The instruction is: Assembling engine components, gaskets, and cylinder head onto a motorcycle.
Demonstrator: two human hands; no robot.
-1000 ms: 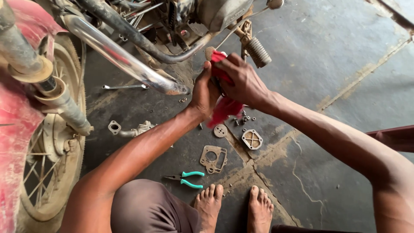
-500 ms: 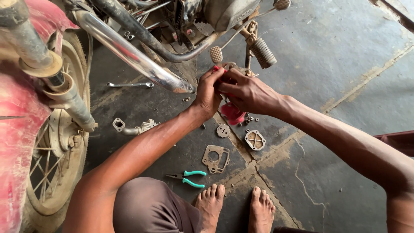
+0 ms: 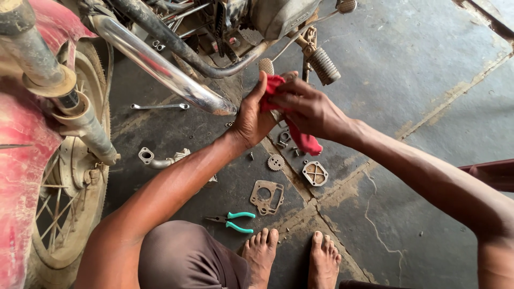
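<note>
Red rag (image 3: 302, 140) sits bunched between both hands, held up in front of the motorcycle's footpeg (image 3: 323, 65) and just beyond the end of the chrome exhaust pipe (image 3: 160, 69). The left hand (image 3: 251, 120) cups it from the near side with the thumb raised, and the right hand (image 3: 308, 109) closes over it from the far side, fingers curled; a small metal part seems wrapped inside, though it is too hidden to tell what it is. A loose tail of the cloth hangs below the right hand. The rag looks soft, light and limp, so it would fold around whatever is pressed into it; gripping a thick bunched fold, as both hands do, looks surer than pinching an edge, and oil on it could make it slippery. On the floor below the hands lie a small gear (image 3: 276, 162), a square cover plate (image 3: 315, 173) and a flat gasket (image 3: 267, 196). Nearer the person's bare feet are green-handled pliers (image 3: 234, 220), and a wrench (image 3: 159, 106) lies off to the left hand's side.
</note>
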